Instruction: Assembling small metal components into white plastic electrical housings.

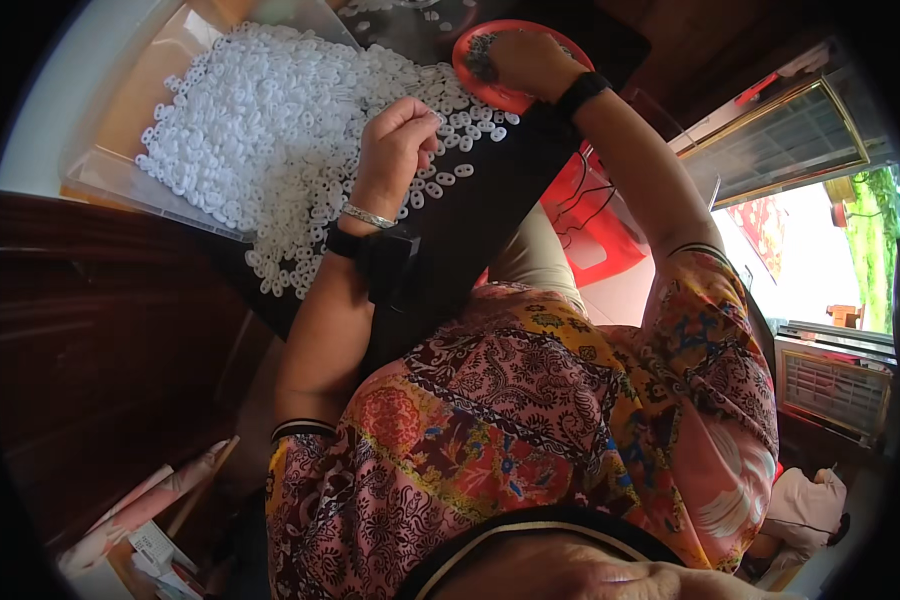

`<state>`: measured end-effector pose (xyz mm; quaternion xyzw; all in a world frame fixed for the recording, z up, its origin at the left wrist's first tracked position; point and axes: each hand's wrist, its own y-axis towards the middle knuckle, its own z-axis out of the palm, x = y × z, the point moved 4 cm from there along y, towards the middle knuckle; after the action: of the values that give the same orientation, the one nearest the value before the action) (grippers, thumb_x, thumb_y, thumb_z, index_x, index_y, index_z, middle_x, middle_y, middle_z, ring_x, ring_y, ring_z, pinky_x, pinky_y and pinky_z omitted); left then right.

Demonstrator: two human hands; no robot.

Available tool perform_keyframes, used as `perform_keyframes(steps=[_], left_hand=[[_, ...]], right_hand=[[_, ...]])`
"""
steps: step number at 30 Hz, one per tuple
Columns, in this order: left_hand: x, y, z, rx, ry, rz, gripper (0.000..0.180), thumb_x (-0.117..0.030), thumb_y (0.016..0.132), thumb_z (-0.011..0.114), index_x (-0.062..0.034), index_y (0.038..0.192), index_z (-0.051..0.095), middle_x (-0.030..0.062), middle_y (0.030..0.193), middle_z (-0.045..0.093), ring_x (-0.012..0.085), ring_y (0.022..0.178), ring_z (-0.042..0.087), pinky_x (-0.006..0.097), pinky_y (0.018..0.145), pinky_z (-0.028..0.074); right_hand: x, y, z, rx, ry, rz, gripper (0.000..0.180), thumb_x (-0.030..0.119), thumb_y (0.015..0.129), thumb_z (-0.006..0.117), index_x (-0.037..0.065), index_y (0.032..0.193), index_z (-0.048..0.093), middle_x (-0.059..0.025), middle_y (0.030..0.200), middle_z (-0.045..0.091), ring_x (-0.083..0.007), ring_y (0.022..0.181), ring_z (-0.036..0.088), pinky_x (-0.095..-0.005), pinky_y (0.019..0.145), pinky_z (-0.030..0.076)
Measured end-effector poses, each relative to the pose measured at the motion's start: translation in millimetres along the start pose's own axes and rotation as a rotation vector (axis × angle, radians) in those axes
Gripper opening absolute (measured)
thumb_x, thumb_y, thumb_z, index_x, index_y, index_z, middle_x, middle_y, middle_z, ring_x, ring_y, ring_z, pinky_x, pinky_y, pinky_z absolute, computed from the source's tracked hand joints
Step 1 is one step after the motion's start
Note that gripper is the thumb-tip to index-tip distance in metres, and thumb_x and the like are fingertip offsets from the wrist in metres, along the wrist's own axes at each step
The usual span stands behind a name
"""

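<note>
Above the dark tabletop is my left hand [398, 146], its thumb and fingers pinched together. A tiny pale bit shows at the fingertips, too small to make out. Around and behind it spreads a big heap of small white oval pieces with holes [260, 120], and several loose ones lie just right of it. My right hand [532, 62] reaches down into a shallow red bowl [505, 98] at the far right of the table. Small greyish pieces [478, 60] lie in the bowl beside the fingers. The fingertips are hard to make out there.
A clear plastic bin [120, 190] lies under the heap at the left, with pieces spilling onto the black tabletop [500, 195]. To the right of my legs stands a red plastic stool [610, 255] with dark cords over it. Rolled paper and boxes [150, 530] are at the lower left.
</note>
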<state>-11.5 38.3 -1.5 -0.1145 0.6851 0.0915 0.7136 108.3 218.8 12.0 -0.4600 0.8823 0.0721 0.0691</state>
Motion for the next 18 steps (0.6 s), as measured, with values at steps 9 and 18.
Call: perform_keyframes(steps=[9, 18], left_hand=[[-3, 0, -3, 0.013, -0.002, 0.039, 0.014, -0.015, 0.084, 0.056, -0.0054, 0.073, 0.057, 0.0000, 0.061, 0.054, 0.0056, 0.049, 0.045, 0.019, 0.046, 0.036], [0, -3, -1, 0.022, -0.051, -0.018, 0.014, -0.017, 0.084, 0.056, -0.0075, 0.074, 0.058, -0.0002, 0.062, 0.054, 0.0056, 0.049, 0.044, 0.019, 0.045, 0.036]], right_hand=[[-10, -6, 14, -0.081, 0.113, 0.005, 0.021, 0.016, 0.069, 0.059, 0.003, 0.083, 0.066, -0.0188, 0.081, 0.064, -0.0336, 0.075, 0.063, -0.0418, 0.066, 0.051], [-22, -52, 5, -0.275, 1.323, 0.141, 0.022, 0.018, 0.084, 0.062, 0.001, 0.098, 0.063, -0.0002, 0.077, 0.060, -0.0073, 0.068, 0.056, -0.0214, 0.063, 0.047]])
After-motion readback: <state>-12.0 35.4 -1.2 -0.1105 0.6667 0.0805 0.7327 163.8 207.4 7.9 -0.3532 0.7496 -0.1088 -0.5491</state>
